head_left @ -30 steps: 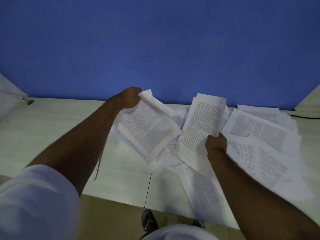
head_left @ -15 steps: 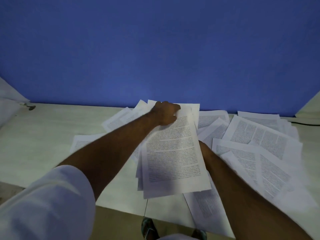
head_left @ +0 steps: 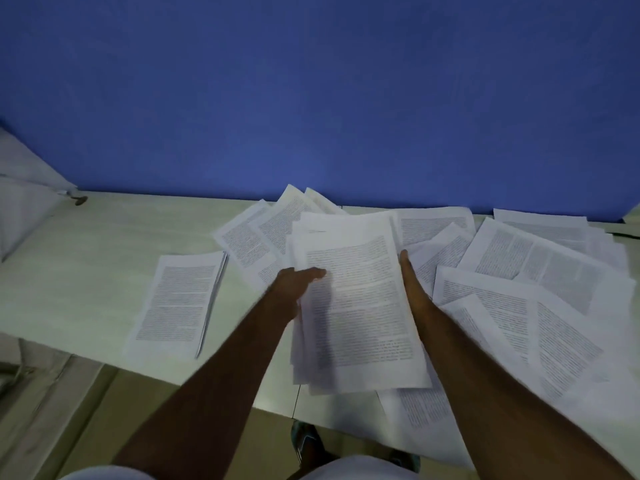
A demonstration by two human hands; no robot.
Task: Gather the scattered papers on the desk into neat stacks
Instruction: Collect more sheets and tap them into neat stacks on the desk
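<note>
White printed pile of papers (head_left: 356, 299) lies on the surface (head_left: 86, 271) between both grips: left hand (head_left: 294, 282) and right hand (head_left: 410, 278), fingers straight, press its side edges.

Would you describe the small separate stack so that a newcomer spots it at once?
Start at the pale desk under the blue wall. Left of the left hand lies the small stack, alone and squared, touching no other sheets.
</note>
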